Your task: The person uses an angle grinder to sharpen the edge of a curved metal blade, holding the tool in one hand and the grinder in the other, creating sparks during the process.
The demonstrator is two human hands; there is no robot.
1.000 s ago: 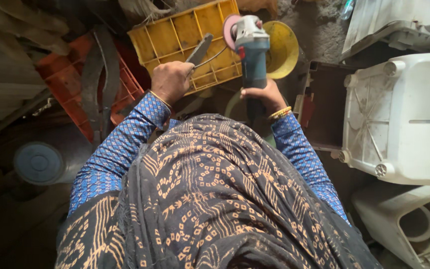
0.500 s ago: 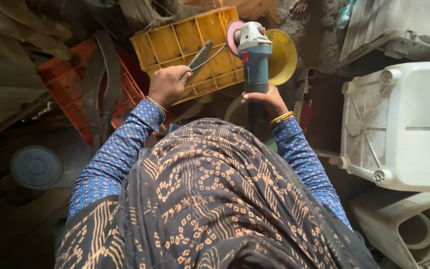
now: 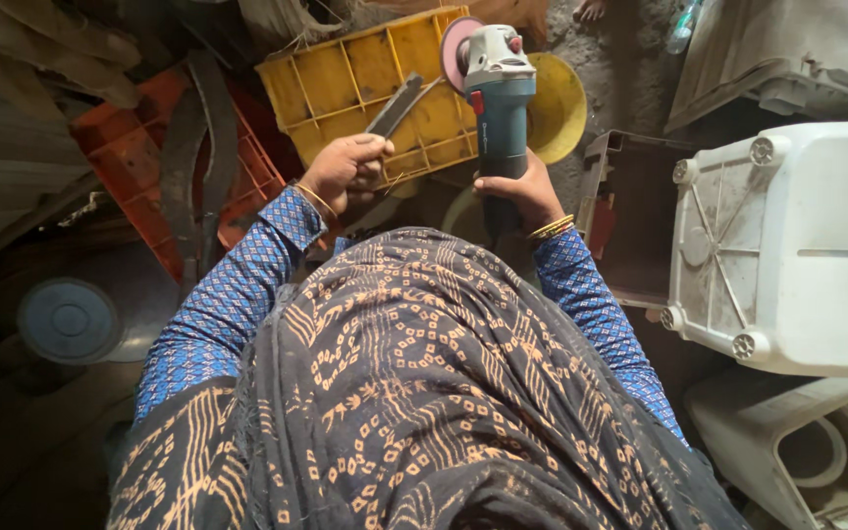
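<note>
Barely moved since earlier: left hand (image 3: 345, 172) grips the flat metal tool (image 3: 395, 105), right hand (image 3: 514, 189) clamps the angle grinder (image 3: 496, 79); disc untouched, 0 fitted.

- A yellow plastic crate (image 3: 345, 83) is lying on the dark, dusty ground (image 3: 620, 69).
- An orange crate (image 3: 139, 167) is sitting left of it, with a black strap (image 3: 184, 177) draping across.
- White plastic housings (image 3: 787, 245) are piling up at right.
- A round grey lid (image 3: 69, 320) is resting at lower left.
- Daylight is falling from above.

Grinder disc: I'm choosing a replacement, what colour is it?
Pink, on the grinder disc, seen in the head view.
</note>
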